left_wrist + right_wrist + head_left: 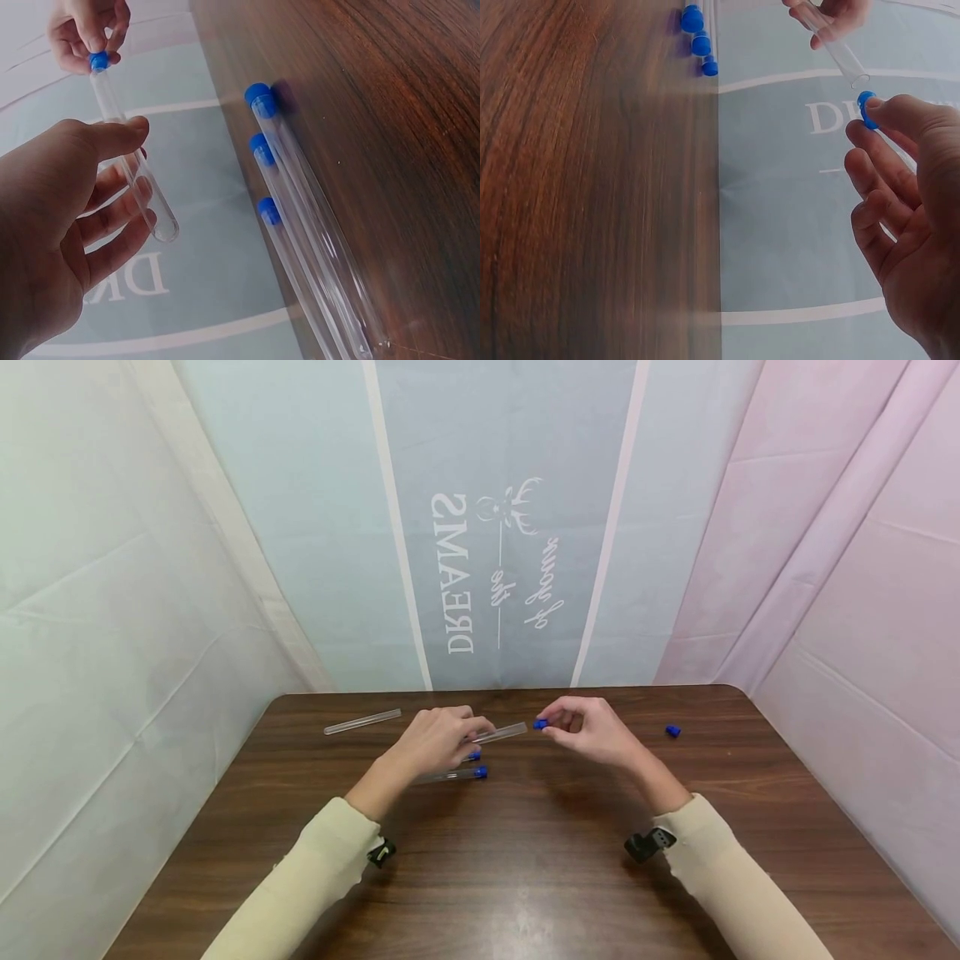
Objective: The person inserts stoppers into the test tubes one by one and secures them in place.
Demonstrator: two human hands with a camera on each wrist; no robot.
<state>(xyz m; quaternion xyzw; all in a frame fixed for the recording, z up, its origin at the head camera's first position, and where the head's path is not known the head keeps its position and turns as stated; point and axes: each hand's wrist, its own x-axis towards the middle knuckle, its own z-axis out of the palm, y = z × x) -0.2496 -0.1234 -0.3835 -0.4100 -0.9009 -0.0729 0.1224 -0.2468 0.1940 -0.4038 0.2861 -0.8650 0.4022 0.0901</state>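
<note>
One tube (504, 733) near frame centre is part-hidden by your gripping left hand (437, 740); your right hand (594, 731) pinches a blue cap (540, 724).

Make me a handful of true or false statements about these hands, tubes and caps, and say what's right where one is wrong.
1. The left hand holds a clear round-bottomed tube. True.
2. The right hand is empty. False: it pinches a small blue cap.
3. An uncapped clear tube lies on the brown wood-grain table. True.
4. Nothing lies to the right of the right hand. False: a loose blue cap does.
5. Three clear tubes with blue caps lie side by side. True.
</note>
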